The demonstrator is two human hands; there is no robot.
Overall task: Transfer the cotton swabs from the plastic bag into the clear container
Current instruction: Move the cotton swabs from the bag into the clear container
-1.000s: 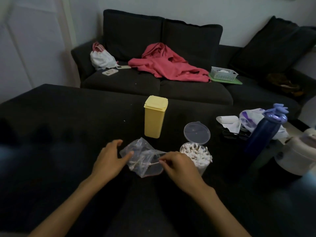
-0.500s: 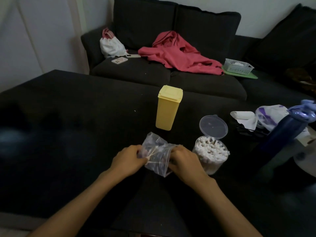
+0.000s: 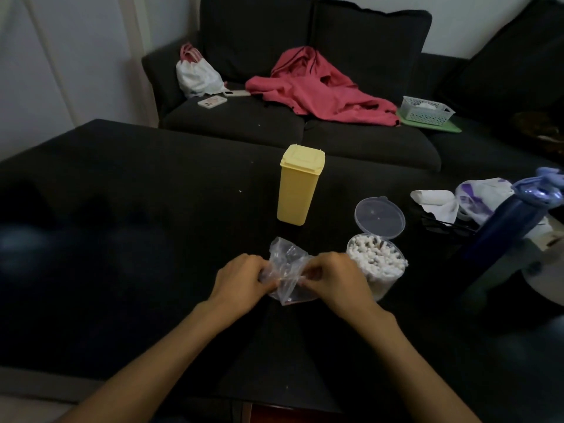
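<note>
Plastic bag (image 3: 288, 271) crumpled between left hand (image 3: 241, 280) and right hand (image 3: 338, 279), fingers pinching it.

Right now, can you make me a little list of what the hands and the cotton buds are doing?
left hand: grips the plastic bag
right hand: pinches the bag's other side
bag: crumpled, between both hands
clear container: full of cotton swabs, beside right hand
lid: flipped open
yellow box: upright, closed, behind the bag
</note>
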